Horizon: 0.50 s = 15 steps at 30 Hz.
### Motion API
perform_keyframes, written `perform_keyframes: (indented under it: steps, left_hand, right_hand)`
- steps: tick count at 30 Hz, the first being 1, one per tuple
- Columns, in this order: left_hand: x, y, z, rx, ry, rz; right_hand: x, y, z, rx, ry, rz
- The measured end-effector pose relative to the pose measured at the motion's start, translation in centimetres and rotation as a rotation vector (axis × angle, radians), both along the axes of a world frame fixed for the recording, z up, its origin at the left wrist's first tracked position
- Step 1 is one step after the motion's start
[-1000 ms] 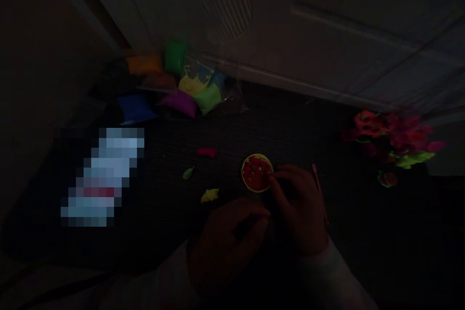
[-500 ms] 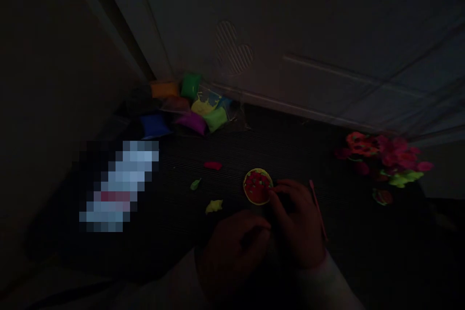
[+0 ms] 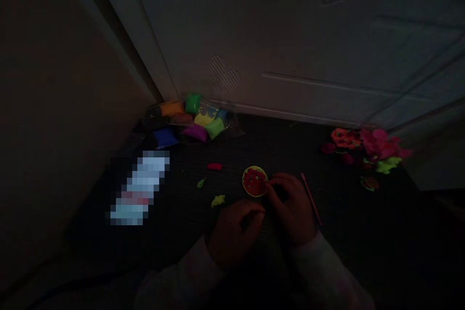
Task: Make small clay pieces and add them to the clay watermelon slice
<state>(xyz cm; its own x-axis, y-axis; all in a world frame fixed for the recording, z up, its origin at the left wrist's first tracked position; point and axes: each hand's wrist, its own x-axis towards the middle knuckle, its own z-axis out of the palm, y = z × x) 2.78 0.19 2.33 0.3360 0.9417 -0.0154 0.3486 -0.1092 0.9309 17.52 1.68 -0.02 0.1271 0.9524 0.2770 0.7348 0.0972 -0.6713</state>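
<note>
A small round clay pizza (image 3: 255, 188) with a yellow rim, a red top and tiny green bits lies on the dark table. My right hand (image 3: 293, 208) is at its right edge, thumb and forefinger closed against the rim. Just below and left of the pizza, my left hand (image 3: 236, 232) has its thumb and fingers pinched together; what they may hold is too dark to see. Left of the pizza are a red clay piece (image 3: 214, 166), a green clay piece (image 3: 201, 182) and a yellow clay piece (image 3: 218, 201). A pink stick tool (image 3: 311, 198) rests right of my right hand.
Several bags of coloured clay (image 3: 196, 132) sit by the wall at back left. In front of them lies a bright, pixelated screen (image 3: 141, 189). Pink, red and yellow-green clay shapes (image 3: 378, 147) are heaped at right, with a small round clay piece (image 3: 369, 183) nearby.
The camera view has shifted, so the scene sits differently in the picture. Both hands stay close to the pizza in much the same poses.
</note>
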Motion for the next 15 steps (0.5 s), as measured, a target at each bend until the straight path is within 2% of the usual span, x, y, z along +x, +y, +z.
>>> perform_keyframes:
  steps: [7, 15]
  left_hand:
    - [-0.07, -0.18, -0.64, 0.033, 0.007, -0.009]
    - [0.05, -0.22, -0.11, 0.02, -0.001, -0.044]
  right_hand:
    - [-0.07, 0.07, -0.05, 0.008, -0.025, 0.015]
    - [-0.05, 0.09, -0.01, -0.011, -0.043, 0.011]
